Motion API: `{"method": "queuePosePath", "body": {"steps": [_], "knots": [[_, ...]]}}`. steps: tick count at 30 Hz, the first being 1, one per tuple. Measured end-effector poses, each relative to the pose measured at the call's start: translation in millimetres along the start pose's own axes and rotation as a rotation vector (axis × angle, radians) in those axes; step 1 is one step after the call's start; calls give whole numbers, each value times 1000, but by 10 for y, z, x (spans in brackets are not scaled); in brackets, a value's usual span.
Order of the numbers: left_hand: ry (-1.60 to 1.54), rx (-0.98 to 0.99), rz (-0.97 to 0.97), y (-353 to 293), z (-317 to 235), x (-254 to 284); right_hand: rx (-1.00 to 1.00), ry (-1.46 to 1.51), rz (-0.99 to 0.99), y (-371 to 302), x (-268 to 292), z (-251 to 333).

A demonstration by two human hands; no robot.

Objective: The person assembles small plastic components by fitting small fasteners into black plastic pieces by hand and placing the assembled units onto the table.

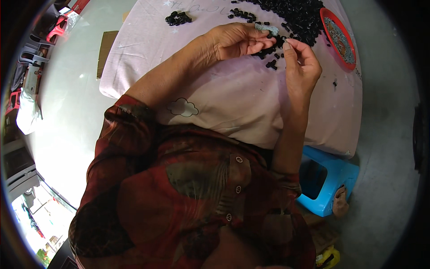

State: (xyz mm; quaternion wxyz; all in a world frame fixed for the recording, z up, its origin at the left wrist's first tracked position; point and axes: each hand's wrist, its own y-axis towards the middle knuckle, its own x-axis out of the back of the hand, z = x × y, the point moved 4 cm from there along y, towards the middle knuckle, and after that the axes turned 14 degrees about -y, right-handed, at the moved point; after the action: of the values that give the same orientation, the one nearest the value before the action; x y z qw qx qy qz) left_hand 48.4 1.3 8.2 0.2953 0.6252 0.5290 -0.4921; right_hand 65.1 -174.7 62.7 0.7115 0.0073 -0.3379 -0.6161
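Over the cloth-covered table, my two hands are close together among small black plastic parts. My left hand (pixel 236 41) is closed, with a grey-white speckled wrap (pixel 267 29) around its thumb. A small black part (pixel 270 34) shows at that thumb tip, pinched against the fingers. Just to the right, my right hand (pixel 303 65) has thumb and forefinger pressed together; whatever is between them is too small to make out. Loose black parts (pixel 271 65) lie just below the fingertips.
A large heap of black parts (pixel 298 13) covers the far right of the pink cloth (pixel 215 85). Beside it, a red tray (pixel 326 33) holds many small metal pieces. A smaller black pile (pixel 178 18) lies far left. A blue plastic stool (pixel 329 201) stands at the lower right.
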Motion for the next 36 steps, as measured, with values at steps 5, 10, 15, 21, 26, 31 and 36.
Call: {"method": "queuePosePath", "body": {"steps": [5, 10, 15, 21, 26, 31, 36], "knots": [[44, 14, -34, -34, 2, 22, -52, -114, -223, 159, 541, -514], [77, 47, 52, -2, 38, -21, -142, -836, -238, 159, 1252, -1173], [94, 72, 62, -3, -17, 56, -254, -816, -252, 137, 1316, -1240], [114, 21, 36, -32, -34, 33, -82, -985, -96, 319, 1093, -981], [52, 54, 94, -25, -14, 7, -119, -1058, 91, 464, 909, -1036], [43, 8, 6, -7, 20, -34, -81, -1152, 58, 448, 849, -969], [-60, 58, -61, -52, 30, 4, 31, -298, 112, 286, 373, -490]]}}
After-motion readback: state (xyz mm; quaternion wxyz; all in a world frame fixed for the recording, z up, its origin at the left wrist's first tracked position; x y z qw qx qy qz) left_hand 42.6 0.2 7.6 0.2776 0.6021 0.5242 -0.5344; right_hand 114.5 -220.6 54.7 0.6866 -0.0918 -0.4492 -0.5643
